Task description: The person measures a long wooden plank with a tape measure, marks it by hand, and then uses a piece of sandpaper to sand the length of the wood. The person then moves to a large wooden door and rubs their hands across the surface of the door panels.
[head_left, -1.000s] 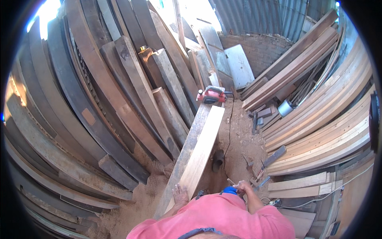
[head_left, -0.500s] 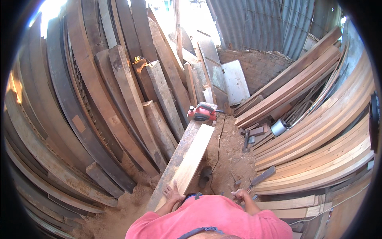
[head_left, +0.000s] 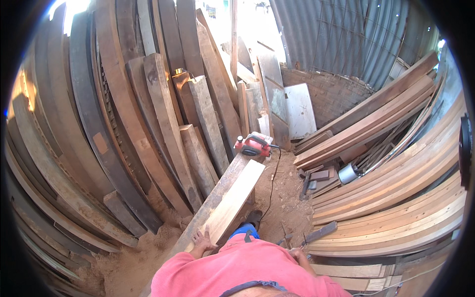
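Left hand (head_left: 202,241) lies flat, fingers spread, on the near end of the pale plank (head_left: 232,204), gripping nothing. A second ago it sat further along the board; it has drawn back toward the body. Right hand (head_left: 298,255) hangs beside the hip; whether it is closed I cannot tell. The plank rests on the long desk (head_left: 213,197), with the red power planer (head_left: 253,145) at the far end, untouched.

Dark weathered planks (head_left: 123,123) leaning along my left, corrugated metal wall (head_left: 336,39) ahead; pale boards (head_left: 396,198) stacked at my right, sawdust (head_left: 123,257) on the ground
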Motion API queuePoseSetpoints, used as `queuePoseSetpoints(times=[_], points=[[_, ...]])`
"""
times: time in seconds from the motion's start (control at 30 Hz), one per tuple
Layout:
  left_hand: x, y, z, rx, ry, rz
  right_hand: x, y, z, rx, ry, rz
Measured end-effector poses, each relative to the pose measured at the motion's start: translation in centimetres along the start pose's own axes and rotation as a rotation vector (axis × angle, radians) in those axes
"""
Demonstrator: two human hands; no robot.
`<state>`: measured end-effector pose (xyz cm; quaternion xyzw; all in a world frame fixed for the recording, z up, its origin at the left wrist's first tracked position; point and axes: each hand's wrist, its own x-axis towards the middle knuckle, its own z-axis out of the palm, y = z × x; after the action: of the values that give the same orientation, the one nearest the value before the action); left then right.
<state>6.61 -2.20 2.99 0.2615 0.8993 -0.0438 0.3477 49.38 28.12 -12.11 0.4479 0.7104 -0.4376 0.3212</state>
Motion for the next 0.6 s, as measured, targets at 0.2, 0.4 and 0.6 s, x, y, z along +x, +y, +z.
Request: queuePoseSetpoints(times=[0.2,0.4,0.6], points=[[1.1,2.1,-0.2,-0.037,-0.032,0.023,0.7,5.6,-0.4,0.216,0.081,0.157],[1.5,3.9,-0.3,-0.038,-0.042,0.056,-4.5,1.8,-4.9,0.046,0.174,0.176],[1.7,4.4,0.1,-0.022,0.017,0.08,-6.6,-3.6,-9.5,-0.071,0.152,0.037]])
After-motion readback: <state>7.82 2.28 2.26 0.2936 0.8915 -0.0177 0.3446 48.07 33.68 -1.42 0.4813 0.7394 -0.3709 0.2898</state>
